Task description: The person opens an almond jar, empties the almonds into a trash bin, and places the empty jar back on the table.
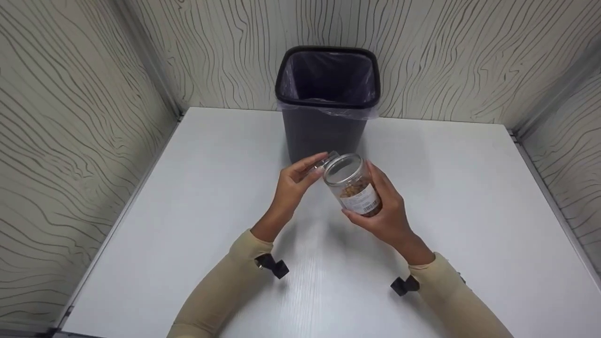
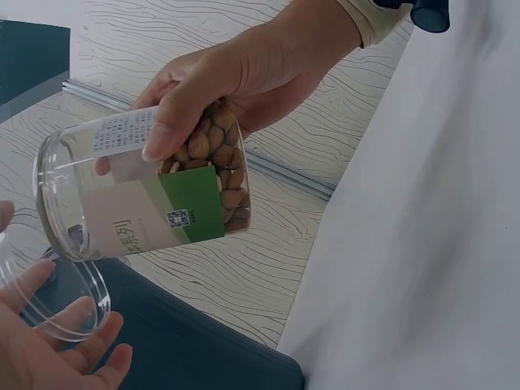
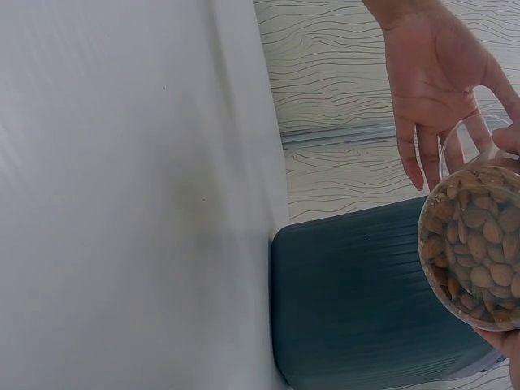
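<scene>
My right hand grips a clear jar of almonds, tilted with its uncovered mouth toward the upper left. Pale and green labels wrap the jar in the left wrist view, and almonds gather near its base. Just beside the mouth, my left hand holds a round transparent lid between thumb and fingers. Through the jar's clear bottom, the right wrist view shows almonds. Whether the lid touches the jar's rim I cannot tell.
A dark trash bin with a translucent liner stands at the back of the white table, just beyond both hands. Wood-patterned panels enclose the table's back and sides. Small black devices sit on both sleeves.
</scene>
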Tool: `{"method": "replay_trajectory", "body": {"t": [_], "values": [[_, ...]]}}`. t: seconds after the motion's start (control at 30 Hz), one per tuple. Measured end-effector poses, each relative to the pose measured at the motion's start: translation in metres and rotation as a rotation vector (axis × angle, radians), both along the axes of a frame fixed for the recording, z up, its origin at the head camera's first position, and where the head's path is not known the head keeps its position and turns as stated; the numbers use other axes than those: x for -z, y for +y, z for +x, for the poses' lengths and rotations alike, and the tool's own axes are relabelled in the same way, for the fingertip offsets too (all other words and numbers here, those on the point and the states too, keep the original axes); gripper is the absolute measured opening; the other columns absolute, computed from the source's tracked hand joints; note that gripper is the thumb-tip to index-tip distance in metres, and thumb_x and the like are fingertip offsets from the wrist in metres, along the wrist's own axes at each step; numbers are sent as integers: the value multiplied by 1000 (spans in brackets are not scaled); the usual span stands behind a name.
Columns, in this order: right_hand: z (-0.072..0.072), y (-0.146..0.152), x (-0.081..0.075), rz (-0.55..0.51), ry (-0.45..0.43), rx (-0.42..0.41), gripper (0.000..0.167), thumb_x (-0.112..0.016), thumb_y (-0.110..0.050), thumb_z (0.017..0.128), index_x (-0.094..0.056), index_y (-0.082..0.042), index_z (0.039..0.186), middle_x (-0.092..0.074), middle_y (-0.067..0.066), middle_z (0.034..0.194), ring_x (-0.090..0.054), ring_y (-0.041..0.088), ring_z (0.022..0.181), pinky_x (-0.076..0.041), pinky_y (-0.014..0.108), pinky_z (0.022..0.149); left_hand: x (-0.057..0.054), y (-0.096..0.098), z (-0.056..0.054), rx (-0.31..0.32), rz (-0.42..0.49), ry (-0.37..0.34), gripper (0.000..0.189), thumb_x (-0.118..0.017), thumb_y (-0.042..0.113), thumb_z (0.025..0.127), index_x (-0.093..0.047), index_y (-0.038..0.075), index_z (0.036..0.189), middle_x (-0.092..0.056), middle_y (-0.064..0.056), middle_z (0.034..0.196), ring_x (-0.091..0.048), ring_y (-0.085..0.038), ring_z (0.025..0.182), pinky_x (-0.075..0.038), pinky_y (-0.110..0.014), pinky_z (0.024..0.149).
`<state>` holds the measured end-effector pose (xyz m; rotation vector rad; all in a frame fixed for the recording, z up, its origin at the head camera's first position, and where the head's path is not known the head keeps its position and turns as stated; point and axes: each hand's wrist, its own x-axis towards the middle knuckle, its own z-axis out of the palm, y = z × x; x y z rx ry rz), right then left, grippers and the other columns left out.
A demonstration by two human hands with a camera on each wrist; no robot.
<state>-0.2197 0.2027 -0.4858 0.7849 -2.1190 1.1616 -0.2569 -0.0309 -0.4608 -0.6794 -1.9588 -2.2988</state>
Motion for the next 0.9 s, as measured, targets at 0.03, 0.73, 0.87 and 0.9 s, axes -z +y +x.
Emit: {"method": "replay_trajectory", "body": {"t": [0.03,0.73,0.87,0.9], "values": [[0,0,0,-2,1,-2,109,-96,-9,64,-36,2,154,-48,16,151,-54,26,129,-41,28,109,0,0,0,2,3,-7,40,-65,19,101,-62,4,138,-61,-7,141,-56,-20,132,-45,-37,109],[4,1,1,-12,-9,16,109,-96,-9,64,-37,0,155,-47,15,151,-54,25,129,-40,28,109,6,-3,0,-1,84,-244,45,-56,27,104,-59,-2,138,-68,-15,130,-67,-23,115,-46,-45,106],[5,2,1,-9,-8,23,109,-96,-11,64,-36,0,155,-47,14,151,-53,25,130,-40,27,109,9,-2,2,26,105,-252,47,-55,27,105,-57,-5,138,-65,-17,134,-65,-28,120,-45,-45,108],[5,2,2,-8,-4,23,109,-96,-11,64,-36,0,155,-47,15,152,-53,25,130,-40,27,109,9,-2,2,30,107,-251,47,-55,28,105,-58,-5,138,-64,-18,135,-64,-30,121,-45,-45,108]]}}
